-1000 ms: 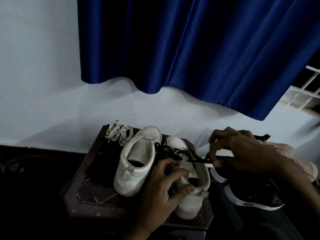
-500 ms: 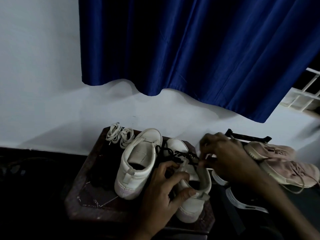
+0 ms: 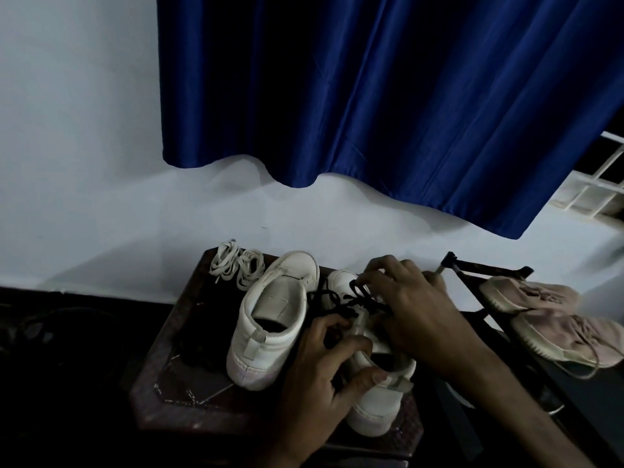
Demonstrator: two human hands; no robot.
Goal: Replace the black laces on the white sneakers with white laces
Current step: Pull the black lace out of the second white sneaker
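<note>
Two white sneakers stand heel-toward-me on a dark wooden stool (image 3: 175,393). The left sneaker (image 3: 270,319) has no lace that I can see. The right sneaker (image 3: 378,393) carries a loosened black lace (image 3: 337,304) bunched over its front. My left hand (image 3: 324,376) grips the right sneaker's collar and tongue, thumb across the side. Over that sneaker's front my right hand (image 3: 412,305) has curled fingers on the black lace. Two coiled white laces (image 3: 236,268) lie at the stool's far left corner.
A pair of pink sneakers (image 3: 553,319) rests on a black rack (image 3: 486,268) to the right. A dark shoe sits low between stool and rack, mostly hidden. A blue curtain (image 3: 371,96) hangs on the white wall behind. The floor to the left is dark.
My right hand has moved left from beside the shoe to over the front of the right sneaker, carrying the black lace with it. My left hand keeps its hold on the sneaker.
</note>
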